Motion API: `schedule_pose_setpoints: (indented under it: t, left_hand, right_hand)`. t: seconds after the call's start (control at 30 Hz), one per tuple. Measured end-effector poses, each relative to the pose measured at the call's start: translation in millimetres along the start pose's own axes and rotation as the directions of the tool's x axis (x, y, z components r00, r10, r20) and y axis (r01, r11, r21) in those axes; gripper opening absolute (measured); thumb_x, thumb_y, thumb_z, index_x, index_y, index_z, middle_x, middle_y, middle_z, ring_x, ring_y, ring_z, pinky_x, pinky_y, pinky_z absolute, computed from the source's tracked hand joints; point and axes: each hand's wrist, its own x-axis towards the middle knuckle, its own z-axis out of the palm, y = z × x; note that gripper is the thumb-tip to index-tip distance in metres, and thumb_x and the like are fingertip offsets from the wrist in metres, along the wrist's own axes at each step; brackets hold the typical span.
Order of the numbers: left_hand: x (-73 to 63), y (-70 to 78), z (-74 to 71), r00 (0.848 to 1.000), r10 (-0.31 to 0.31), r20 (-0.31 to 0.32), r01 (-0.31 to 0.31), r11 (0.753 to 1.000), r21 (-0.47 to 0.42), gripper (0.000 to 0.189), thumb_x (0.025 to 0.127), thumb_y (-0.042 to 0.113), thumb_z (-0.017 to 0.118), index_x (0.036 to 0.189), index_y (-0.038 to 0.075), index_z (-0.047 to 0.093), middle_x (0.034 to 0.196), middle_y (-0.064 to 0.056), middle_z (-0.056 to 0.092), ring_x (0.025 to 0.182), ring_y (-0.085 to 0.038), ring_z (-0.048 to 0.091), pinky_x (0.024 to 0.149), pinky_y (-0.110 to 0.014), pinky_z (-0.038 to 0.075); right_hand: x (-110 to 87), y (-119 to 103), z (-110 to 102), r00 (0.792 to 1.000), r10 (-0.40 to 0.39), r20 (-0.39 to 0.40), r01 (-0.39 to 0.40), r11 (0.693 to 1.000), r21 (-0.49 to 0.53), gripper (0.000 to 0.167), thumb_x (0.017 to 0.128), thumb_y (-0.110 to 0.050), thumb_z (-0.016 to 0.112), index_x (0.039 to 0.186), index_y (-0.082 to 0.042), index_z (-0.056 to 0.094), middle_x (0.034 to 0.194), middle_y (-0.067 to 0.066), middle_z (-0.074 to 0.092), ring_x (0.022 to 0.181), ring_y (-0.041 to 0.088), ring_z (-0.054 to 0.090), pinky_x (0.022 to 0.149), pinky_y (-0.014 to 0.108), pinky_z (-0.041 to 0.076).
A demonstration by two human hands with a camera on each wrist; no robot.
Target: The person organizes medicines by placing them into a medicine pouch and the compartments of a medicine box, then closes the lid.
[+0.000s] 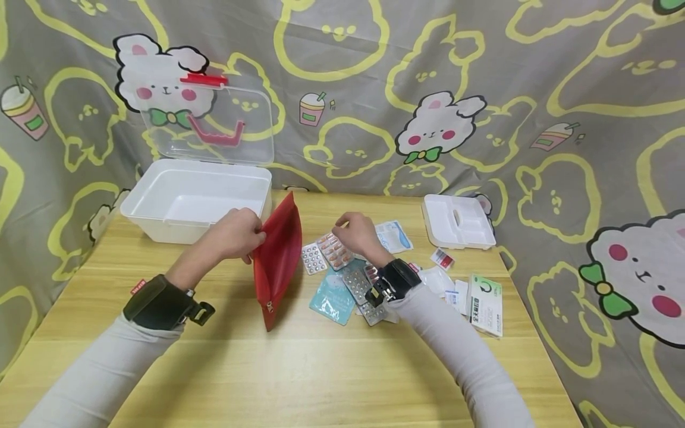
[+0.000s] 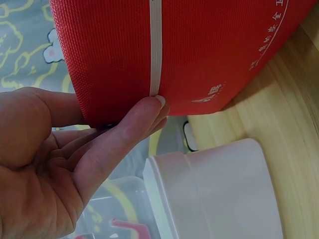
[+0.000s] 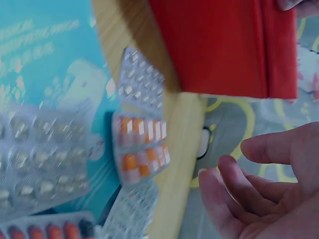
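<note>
My left hand (image 1: pixel 238 233) grips the upper edge of a red zip pouch (image 1: pixel 278 255), which stands tilted on edge over the table. In the left wrist view, thumb and fingers pinch the pouch (image 2: pixel 114 55) beside a pale strip. My right hand (image 1: pixel 357 233) hovers over the medicines, fingers loosely bent with nothing between them. Just below it lies a blister pack of orange-and-white capsules (image 3: pixel 142 144). Beside that is a pack of round tablets (image 1: pixel 313 259). A turquoise sachet (image 1: pixel 333 299) lies nearer me, under more blister packs (image 1: pixel 357 282).
An open white box (image 1: pixel 160 223) with its clear lid (image 1: pixel 257 128) raised stands at the back left. A divided white tray (image 1: pixel 439 229) sits at the back right. A green-and-white medicine box (image 1: pixel 486 306), small packets and a blue-white packet (image 1: pixel 394 236) lie on the right.
</note>
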Motion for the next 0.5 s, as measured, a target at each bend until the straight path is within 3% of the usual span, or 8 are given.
schedule_pose_setpoints:
  t: [0.27,0.5]
  left_hand:
    - [-1.2,0.8,-0.9,1.0,-0.008,0.006,0.008,1.0,-0.015,0.026,0.096,0.002,0.051,0.083,-0.008,0.071,0.066,-0.012,0.071,0.052,-0.018,0.071,0.052,-0.027,0.06]
    - [-1.2,1.9,-1.2,1.0,-0.004,0.008,0.005,1.0,-0.009,0.027,0.096,0.002,0.051,0.08,-0.007,0.071,0.065,-0.011,0.07,0.052,-0.018,0.071,0.052,-0.027,0.06]
  right_hand:
    - [11.8,16.3,15.2,0.997,0.076,0.025,-0.073,0.992,-0.104,0.033,0.094,-0.024,0.068,0.12,-0.003,0.068,0.121,0.016,0.07,0.107,0.033,0.065,0.094,0.042,0.054]
    - [14.5,21.4,22.2,0.991,0.108,0.077,-0.09,0.975,-0.204,0.04,0.09,-0.024,0.072,0.121,0.0,0.067,0.122,0.017,0.07,0.11,0.033,0.066,0.097,0.041,0.055]
